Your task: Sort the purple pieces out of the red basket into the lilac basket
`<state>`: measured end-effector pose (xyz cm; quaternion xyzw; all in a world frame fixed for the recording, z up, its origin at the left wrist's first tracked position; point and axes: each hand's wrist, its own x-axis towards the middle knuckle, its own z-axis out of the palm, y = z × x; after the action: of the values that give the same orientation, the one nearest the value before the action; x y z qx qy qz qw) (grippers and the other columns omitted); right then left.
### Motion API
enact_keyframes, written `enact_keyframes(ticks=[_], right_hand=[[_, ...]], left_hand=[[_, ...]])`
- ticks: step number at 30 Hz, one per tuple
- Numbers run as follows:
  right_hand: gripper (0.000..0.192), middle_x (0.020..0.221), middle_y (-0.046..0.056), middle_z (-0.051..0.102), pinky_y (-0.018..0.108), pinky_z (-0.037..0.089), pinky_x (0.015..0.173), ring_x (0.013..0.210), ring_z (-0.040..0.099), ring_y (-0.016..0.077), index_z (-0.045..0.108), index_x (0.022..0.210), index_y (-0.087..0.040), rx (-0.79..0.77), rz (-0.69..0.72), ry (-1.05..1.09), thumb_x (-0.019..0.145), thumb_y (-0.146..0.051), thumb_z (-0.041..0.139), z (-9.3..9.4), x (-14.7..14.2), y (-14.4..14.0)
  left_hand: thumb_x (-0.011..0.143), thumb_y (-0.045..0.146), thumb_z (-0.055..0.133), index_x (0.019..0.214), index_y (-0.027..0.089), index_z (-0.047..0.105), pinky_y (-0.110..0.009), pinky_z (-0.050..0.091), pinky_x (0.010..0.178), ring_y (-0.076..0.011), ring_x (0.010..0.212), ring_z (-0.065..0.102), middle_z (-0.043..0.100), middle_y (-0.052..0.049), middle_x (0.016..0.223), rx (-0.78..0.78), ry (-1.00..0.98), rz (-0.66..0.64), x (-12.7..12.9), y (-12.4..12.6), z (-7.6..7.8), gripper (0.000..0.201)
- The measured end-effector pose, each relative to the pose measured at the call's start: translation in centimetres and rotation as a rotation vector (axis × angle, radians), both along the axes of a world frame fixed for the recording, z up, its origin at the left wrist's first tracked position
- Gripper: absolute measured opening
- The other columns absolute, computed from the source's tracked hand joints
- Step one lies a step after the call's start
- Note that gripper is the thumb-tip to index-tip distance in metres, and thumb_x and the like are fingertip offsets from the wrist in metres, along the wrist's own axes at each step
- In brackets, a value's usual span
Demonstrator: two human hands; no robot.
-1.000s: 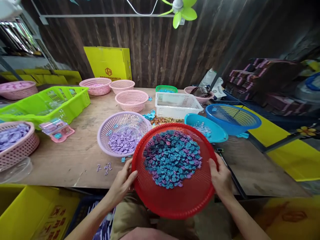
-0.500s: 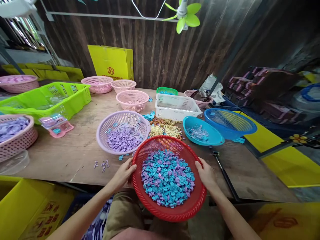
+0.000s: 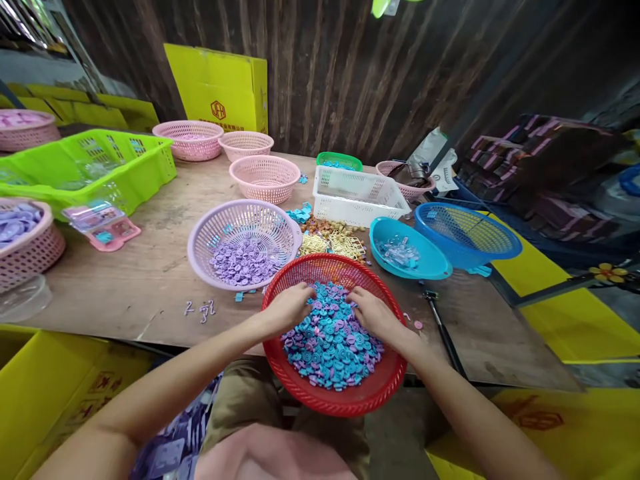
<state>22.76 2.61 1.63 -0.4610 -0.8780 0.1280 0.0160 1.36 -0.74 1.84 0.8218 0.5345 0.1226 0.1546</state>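
A red plastic basket [image 3: 334, 405] rests at the table's front edge, above my lap. Inside it lies a heap of small blue and purple plastic pieces [image 3: 335, 350], many round with a spiral pattern. My left hand [image 3: 291, 308] reaches in over the left rim, its fingers bent down onto the heap. Opposite it, my right hand [image 3: 373, 312] has its curled fingers against the pieces from the right. The fingertips of both hands are partly hidden, and what they grip I cannot make out. A lilac basket [image 3: 200, 250] of purple pieces [image 3: 245, 261] stands behind and left.
Behind the red basket are cream plastic frames [image 3: 345, 247], a white crate [image 3: 360, 208] and a turquoise bowl [image 3: 425, 263]. A blue basket [image 3: 467, 243] and a black-handled tool [image 3: 447, 340] are on the right. Left stand a green crate [image 3: 145, 183] and pink baskets [image 3: 265, 190].
Both hands have let go of the red basket's sides and moved inward onto the heap of pieces. My view has tilted slightly down. Small pink bits now show right of the basket.
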Motion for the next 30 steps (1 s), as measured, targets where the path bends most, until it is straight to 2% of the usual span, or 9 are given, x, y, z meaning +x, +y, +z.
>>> enact_keyframes(ticks=[6, 11, 13, 15, 18, 20, 23, 26, 30], right_hand=[[0.028, 0.1, 0.009, 0.052, 0.027, 0.038, 0.073, 0.089, 0.052, 0.0192, 0.059, 0.095, -0.019, -0.109, 0.102, -0.227, 0.072, -0.013, 0.044, -1.3, -3.1, 1.8], [0.022, 0.091, 0.009, 0.055, 0.029, 0.038, 0.07, 0.082, 0.053, 0.02, 0.061, 0.083, -0.016, -0.157, 0.065, -0.126, 0.069, -0.015, 0.045, -1.8, -2.7, 2.4], [0.018, 0.079, 0.005, 0.056, 0.029, 0.039, 0.069, 0.076, 0.052, 0.0176, 0.06, 0.077, -0.016, -0.248, 0.02, 0.062, 0.067, -0.015, 0.046, -1.6, -1.8, 2.6], [0.014, 0.069, 0.002, 0.054, 0.027, 0.04, 0.063, 0.065, 0.051, 0.0139, 0.056, 0.075, -0.016, -0.471, -0.094, 0.305, 0.066, -0.018, 0.045, -1.0, -0.6, 2.8], [0.018, 0.074, 0.001, 0.054, 0.025, 0.041, 0.059, 0.062, 0.051, 0.0106, 0.05, 0.081, -0.016, -0.883, -0.216, 0.705, 0.064, -0.021, 0.047, 0.3, 0.8, 2.8], [0.022, 0.083, 0.002, 0.054, 0.024, 0.042, 0.064, 0.069, 0.052, 0.0105, 0.049, 0.084, -0.017, -0.998, -0.228, 0.866, 0.063, -0.02, 0.048, 0.9, 1.1, 2.9], [0.015, 0.079, 0.002, 0.054, 0.024, 0.041, 0.063, 0.068, 0.051, 0.0107, 0.048, 0.079, -0.017, -0.852, -0.253, 0.755, 0.065, -0.02, 0.046, 0.8, 0.4, 3.2], [0.008, 0.077, 0.003, 0.055, 0.026, 0.039, 0.065, 0.072, 0.051, 0.0143, 0.049, 0.074, -0.016, -0.485, -0.193, 0.349, 0.066, -0.018, 0.046, -0.4, -1.3, 3.4], [0.016, 0.089, 0.009, 0.057, 0.029, 0.037, 0.067, 0.082, 0.053, 0.0204, 0.051, 0.085, -0.016, -0.196, -0.062, -0.127, 0.07, -0.019, 0.048, -2.0, -3.5, 2.8]], left_hand=[[0.068, 0.019, 0.05, 0.088, 0.012, 0.06, -0.031, 0.046, 0.069, -0.0226, 0.084, 0.057, 0.06, -0.012, 0.089, -0.1, 0.241, -0.144, 5.1, 3.9, -2.1, 0.023], [0.06, 0.02, 0.057, 0.077, 0.014, 0.063, -0.031, 0.047, 0.065, -0.024, 0.078, 0.059, 0.063, -0.009, 0.078, -0.167, 0.212, -0.134, 5.3, 5.0, -2.9, 0.019], [0.058, 0.02, 0.059, 0.069, 0.015, 0.063, -0.028, 0.046, 0.063, -0.0213, 0.073, 0.059, 0.063, -0.006, 0.07, -0.272, 0.12, -0.093, 4.4, 5.4, -3.1, 0.013], [0.057, 0.024, 0.062, 0.065, 0.015, 0.061, -0.027, 0.046, 0.062, -0.0182, 0.066, 0.059, 0.06, -0.003, 0.061, -0.435, -0.053, -0.06, 3.2, 5.8, -3.2, 0.012], [0.061, 0.029, 0.059, 0.065, 0.014, 0.056, -0.027, 0.046, 0.06, -0.0137, 0.057, 0.058, 0.056, 0.0, 0.055, -0.786, -0.459, -0.011, 1.4, 6.3, -2.6, 0.016], [0.066, 0.025, 0.055, 0.066, 0.013, 0.052, -0.027, 0.047, 0.062, -0.0117, 0.056, 0.057, 0.057, 0.0, 0.057, -0.995, -0.729, 0.07, 0.7, 6.4, -1.7, 0.012], [0.068, 0.011, 0.045, 0.068, 0.014, 0.047, -0.025, 0.046, 0.065, -0.008, 0.055, 0.055, 0.056, 0.0, 0.059, -1.112, -0.97, 0.283, 0.4, 6.6, -0.1, 0.003], [0.07, 0.008, 0.035, 0.069, 0.014, 0.046, -0.022, 0.044, 0.055, -0.0062, 0.045, 0.048, 0.047, 0.003, 0.051, -1.017, -0.916, 0.408, 0.5, 6.7, 0.4, 0.013], [0.069, 0.015, 0.039, 0.068, 0.013, 0.053, -0.022, 0.04, 0.051, -0.0103, 0.051, 0.05, 0.051, 0.0, 0.055, -0.621, -0.419, 0.191, 0.5, 6.6, -0.7, 0.014]])
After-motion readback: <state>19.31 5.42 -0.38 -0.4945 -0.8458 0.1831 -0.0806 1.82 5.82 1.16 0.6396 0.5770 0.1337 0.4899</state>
